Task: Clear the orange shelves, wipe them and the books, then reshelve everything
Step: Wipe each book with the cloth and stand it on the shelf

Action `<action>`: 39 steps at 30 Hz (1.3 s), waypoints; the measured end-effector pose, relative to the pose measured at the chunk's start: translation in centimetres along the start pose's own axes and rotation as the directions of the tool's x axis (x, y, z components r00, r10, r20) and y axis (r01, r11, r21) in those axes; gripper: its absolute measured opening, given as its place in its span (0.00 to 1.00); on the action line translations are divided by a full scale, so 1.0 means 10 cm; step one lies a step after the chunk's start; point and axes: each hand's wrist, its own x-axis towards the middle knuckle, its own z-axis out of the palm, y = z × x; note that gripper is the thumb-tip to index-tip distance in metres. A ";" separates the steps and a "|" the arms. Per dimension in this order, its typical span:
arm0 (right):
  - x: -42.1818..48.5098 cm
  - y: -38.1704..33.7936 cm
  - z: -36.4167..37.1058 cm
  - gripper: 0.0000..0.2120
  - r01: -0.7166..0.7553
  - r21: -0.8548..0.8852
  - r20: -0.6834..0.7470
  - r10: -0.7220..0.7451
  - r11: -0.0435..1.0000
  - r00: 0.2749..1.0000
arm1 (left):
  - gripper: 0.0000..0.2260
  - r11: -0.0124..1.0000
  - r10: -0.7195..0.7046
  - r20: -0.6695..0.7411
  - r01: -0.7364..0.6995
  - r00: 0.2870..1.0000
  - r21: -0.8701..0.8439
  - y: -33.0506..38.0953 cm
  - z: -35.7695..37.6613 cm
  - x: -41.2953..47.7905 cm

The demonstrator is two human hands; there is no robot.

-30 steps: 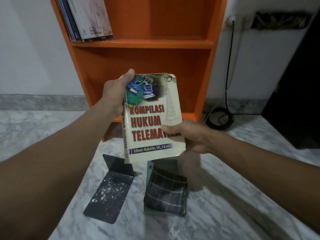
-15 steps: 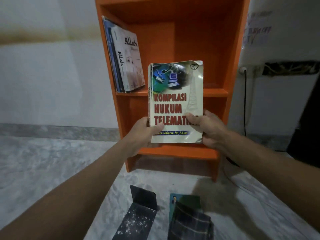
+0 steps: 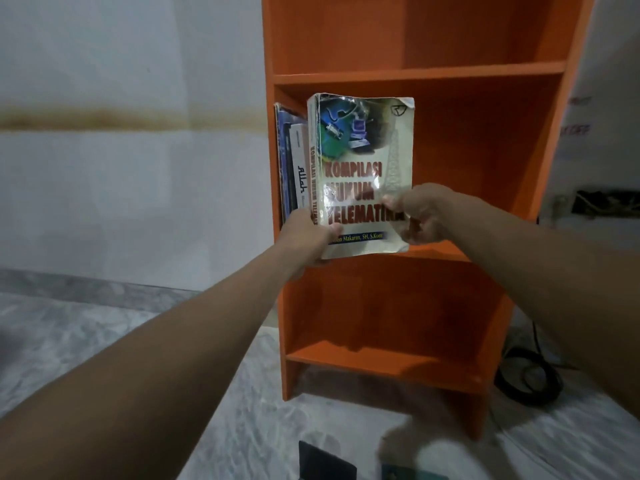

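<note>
I hold a worn cream paperback upright in front of the middle compartment of the orange shelf unit. My left hand grips its lower spine corner. Along the book's lower right edge, my right hand grips with the thumb on the cover. Just left of the paperback, several books stand against the shelf's left wall. The upper and lower compartments hold nothing that I can see.
A black metal bookend and the edge of a teal book lie on the marble floor at the bottom of the view. A coiled black cable lies on the floor right of the shelf. White walls stand on both sides.
Both hands have raised the paperback from low over the floor up to the middle shelf and leftward, next to the standing books. The view has tilted up with it.
</note>
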 end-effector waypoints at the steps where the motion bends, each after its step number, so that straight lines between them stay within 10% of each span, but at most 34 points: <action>1: 0.05 -0.05 0.01 0.08 -0.002 0.019 0.008 0.002 1.000 1.000 | 0.06 1.000 0.008 -0.012 -0.008 1.000 -0.001 0.02 0.00 0.05; 19: 1.45 0.08 -0.22 0.19 0.077 0.145 0.303 -0.118 0.986 0.946 | 0.12 0.991 -0.047 -0.369 0.089 0.928 0.099 -0.39 0.76 0.81; 39: 2.25 0.01 0.36 0.18 0.090 0.121 0.531 -0.141 0.989 0.836 | 0.22 0.879 0.108 -0.807 0.324 0.580 0.350 -0.69 0.90 1.16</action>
